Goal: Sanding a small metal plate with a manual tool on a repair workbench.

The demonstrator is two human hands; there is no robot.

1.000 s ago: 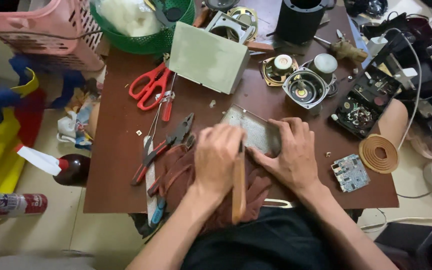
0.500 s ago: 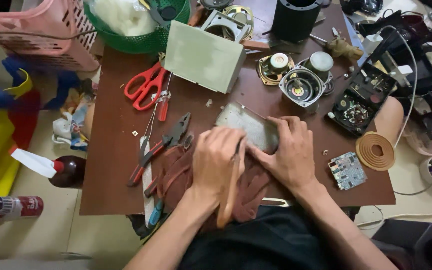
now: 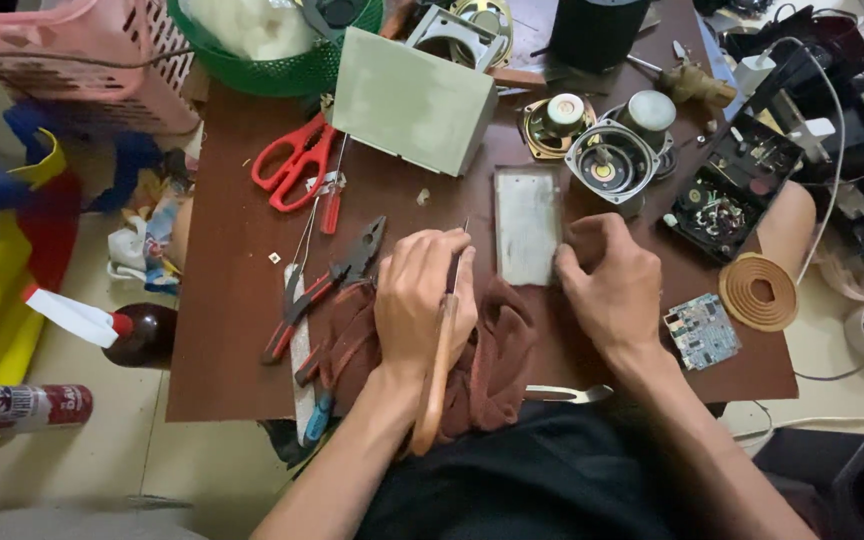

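On a crowded brown surface [image 3: 232,300], red-handled scissors [image 3: 292,160] and pliers [image 3: 337,275] lay near the left edge, just beside the left hand [image 3: 422,300], which was closed around a thin wooden-handled tool [image 3: 439,360] resting on a dark red cloth [image 3: 497,350]. Just right of it, a pale rectangular plate [image 3: 527,225] lay flat, its lower right corner touched by the curled fingers of the right hand [image 3: 607,285]. Speaker parts [image 3: 607,160] and a small circuit board [image 3: 702,332] filled the right side, leaving bare room only at the surface's near left edge.

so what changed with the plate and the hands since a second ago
The grey plate turned from slanted to upright and lies flat. The right hand came off its top to its lower right edge. The left hand still grips the wooden-handled tool. Pliers and scissors stayed put.
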